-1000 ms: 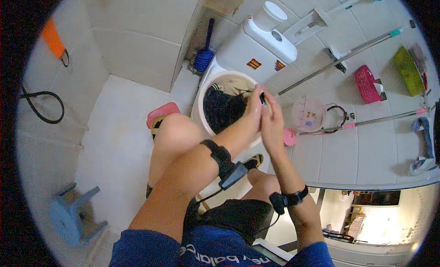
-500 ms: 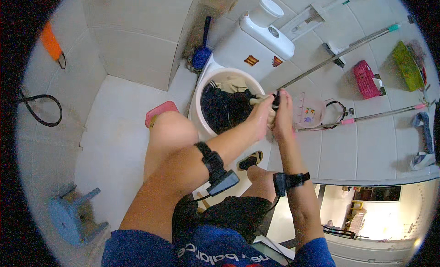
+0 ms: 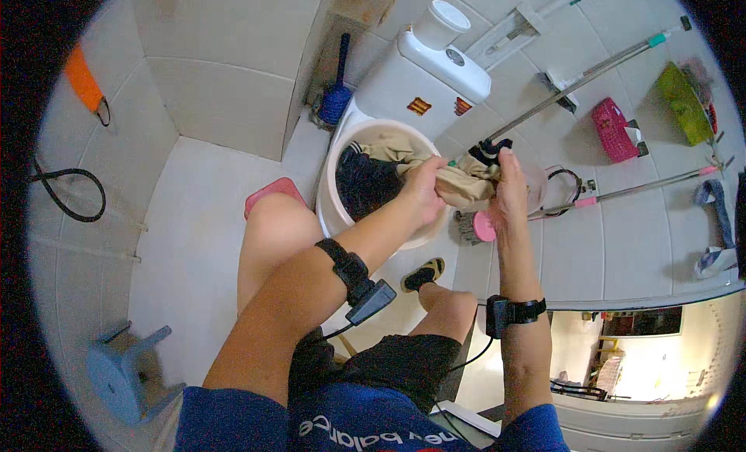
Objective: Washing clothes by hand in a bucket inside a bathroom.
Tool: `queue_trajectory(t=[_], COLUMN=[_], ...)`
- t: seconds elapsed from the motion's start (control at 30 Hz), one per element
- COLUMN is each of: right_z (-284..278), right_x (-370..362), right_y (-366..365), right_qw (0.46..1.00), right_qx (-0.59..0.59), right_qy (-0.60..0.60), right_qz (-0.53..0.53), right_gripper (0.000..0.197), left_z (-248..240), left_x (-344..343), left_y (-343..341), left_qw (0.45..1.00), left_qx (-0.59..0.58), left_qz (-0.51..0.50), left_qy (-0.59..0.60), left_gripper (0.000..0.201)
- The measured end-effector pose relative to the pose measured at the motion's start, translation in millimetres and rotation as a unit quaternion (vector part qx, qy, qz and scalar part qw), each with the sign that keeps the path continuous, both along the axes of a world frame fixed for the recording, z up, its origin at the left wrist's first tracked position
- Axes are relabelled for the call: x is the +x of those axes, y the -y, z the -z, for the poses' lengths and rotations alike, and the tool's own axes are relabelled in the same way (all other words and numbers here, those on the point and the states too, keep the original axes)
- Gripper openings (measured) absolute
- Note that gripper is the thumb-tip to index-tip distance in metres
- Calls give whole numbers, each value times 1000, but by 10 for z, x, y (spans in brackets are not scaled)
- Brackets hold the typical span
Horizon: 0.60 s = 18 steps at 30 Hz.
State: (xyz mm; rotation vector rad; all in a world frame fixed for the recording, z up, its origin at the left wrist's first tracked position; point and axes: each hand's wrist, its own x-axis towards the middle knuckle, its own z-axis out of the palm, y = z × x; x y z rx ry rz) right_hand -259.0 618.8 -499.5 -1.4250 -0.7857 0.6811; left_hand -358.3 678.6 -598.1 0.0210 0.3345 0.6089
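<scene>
Between my two hands a beige garment (image 3: 464, 186) with a dark, striped edge is stretched out, its left end trailing down into the basin. My left hand (image 3: 423, 192) is closed around the cloth near the basin's right rim. Over to the right, my right hand (image 3: 509, 192) grips the other end, beside the bunched dark edge. The pale round basin (image 3: 330, 192) rests in front of the toilet tank, and black clothes (image 3: 364, 186) and more beige cloth lie in it.
A white toilet tank (image 3: 412, 75) stands behind the basin, with a blue toilet brush (image 3: 336, 102) beside it. Mop handles (image 3: 579, 87) and pink and green baskets (image 3: 614, 130) line the right wall. A pink brush (image 3: 483, 225) hangs near my right wrist. A blue stool (image 3: 116, 378) sits at lower left.
My hands have moved apart, the right one going right and the left one slightly left. The beige garment, bunched between them before, is now spread out and drawn up from the basin.
</scene>
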Motion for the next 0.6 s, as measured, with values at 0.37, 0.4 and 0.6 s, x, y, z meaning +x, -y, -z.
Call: queue_trajectory(t=[0.37,0.4,0.6], right_z=[-1071,-1133,-1251], right_x=[64,167,-151], right_y=[-111,-94,-243], right_qw=[962,921,919], right_qx=[159,196,221], right_qy=[-201,-284,-275], right_qz=[-96,-183,-175], right_gripper=[32,31,23], left_z=[62,39,-192], left_x=[-166,-144,-264], left_y=[39,55,37], left_qw=[993,993,988], left_qx=[-27,-26,-20], left_qz=[104,106,89], left_qy=[-52,-48,123], left_gripper=[79,79,91])
